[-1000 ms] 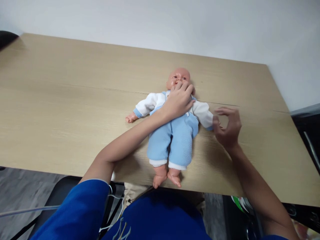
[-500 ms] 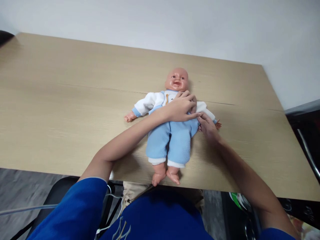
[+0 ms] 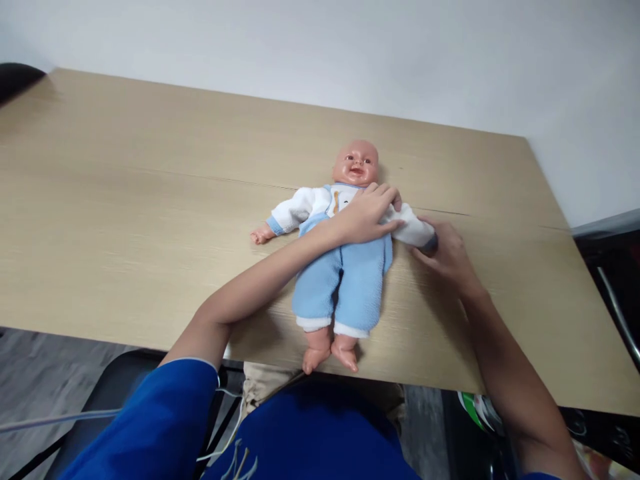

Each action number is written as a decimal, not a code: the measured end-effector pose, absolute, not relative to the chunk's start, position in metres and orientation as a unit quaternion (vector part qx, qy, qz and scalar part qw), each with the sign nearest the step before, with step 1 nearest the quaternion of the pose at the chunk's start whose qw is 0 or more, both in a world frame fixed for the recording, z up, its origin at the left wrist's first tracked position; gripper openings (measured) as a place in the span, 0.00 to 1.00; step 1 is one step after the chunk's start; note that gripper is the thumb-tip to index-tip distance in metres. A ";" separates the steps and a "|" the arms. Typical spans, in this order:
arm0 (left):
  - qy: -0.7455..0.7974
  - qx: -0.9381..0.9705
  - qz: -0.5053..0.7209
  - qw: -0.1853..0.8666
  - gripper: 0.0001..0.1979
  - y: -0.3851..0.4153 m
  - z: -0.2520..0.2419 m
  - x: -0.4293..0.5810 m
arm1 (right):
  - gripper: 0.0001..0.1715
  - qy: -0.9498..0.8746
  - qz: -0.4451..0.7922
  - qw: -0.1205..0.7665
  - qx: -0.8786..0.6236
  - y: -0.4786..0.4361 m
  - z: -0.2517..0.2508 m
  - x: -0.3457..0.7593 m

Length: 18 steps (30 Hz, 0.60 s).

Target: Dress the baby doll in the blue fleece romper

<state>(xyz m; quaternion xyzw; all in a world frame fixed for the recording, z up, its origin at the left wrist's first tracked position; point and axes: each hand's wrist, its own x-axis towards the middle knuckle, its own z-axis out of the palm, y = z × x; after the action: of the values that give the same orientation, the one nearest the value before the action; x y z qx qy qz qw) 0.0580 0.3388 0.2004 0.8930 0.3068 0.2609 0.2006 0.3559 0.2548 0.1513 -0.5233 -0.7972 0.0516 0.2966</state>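
A baby doll (image 3: 316, 287) lies on its back on the table, head away from me, in a white top with light blue trousers and bare feet. My left hand (image 3: 371, 212) is over the doll's chest and shoulder at the right of the view, fingers curled over the clothing and thumb against the sleeve. My right hand (image 3: 447, 257) is wrapped around the cuff end of that white sleeve (image 3: 411, 227), and the doll's hand there is hidden. The doll's other arm (image 3: 295, 210) stretches out to the left, untouched.
The wooden table (image 3: 150, 220) has a seam across it and reaches a pale wall (image 3: 320, 53). Below its near edge are a black chair (image 3: 105, 393) with a cable and a green-and-white item (image 3: 473, 408). A dark object (image 3: 17, 80) stands at the far left corner.
My right hand has moved outward from the doll's side to the end of its sleeve and closed around it. My left hand stays at the chest, with its thumb now on the sleeve.
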 end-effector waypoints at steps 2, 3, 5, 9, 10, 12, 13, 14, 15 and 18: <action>0.289 0.904 0.260 0.180 0.19 0.341 0.202 0.062 | 0.30 -0.796 0.052 0.298 -0.524 0.257 0.156 0.365; 0.282 0.909 0.253 0.172 0.22 0.342 0.203 0.065 | 0.29 -0.792 0.047 0.304 -0.528 0.256 0.160 0.367; 0.281 0.918 0.224 0.166 0.30 0.346 0.202 0.070 | 0.28 -0.780 0.041 0.324 -0.534 0.253 0.169 0.368; 0.315 0.923 0.159 0.152 0.41 0.351 0.196 0.076 | 0.28 -0.767 0.030 0.359 -0.531 0.246 0.185 0.364; 0.321 0.924 0.150 0.143 0.42 0.351 0.195 0.077 | 0.28 -0.766 0.027 0.368 -0.526 0.245 0.187 0.364; 0.324 0.928 0.139 0.119 0.43 0.349 0.195 0.078 | 0.28 -0.760 0.022 0.396 -0.515 0.245 0.187 0.362; 0.324 0.930 0.134 0.108 0.42 0.348 0.196 0.079 | 0.29 -0.753 0.026 0.413 -0.511 0.245 0.186 0.362; 0.326 0.931 0.130 0.098 0.40 0.347 0.196 0.080 | 0.30 -0.747 0.037 0.430 -0.506 0.246 0.184 0.360; 0.329 0.932 0.126 0.091 0.37 0.346 0.197 0.081 | 0.32 -0.739 0.055 0.449 -0.499 0.246 0.182 0.359; 0.338 0.926 0.138 0.091 0.30 0.346 0.196 0.081 | 0.41 -0.717 0.127 0.500 -0.470 0.247 0.176 0.354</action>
<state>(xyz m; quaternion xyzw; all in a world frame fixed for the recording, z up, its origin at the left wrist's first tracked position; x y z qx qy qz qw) 0.0809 0.3460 0.1960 0.9264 0.3383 0.1382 0.0912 0.3543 0.2467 0.1762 -0.4698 -0.7165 0.1268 0.4998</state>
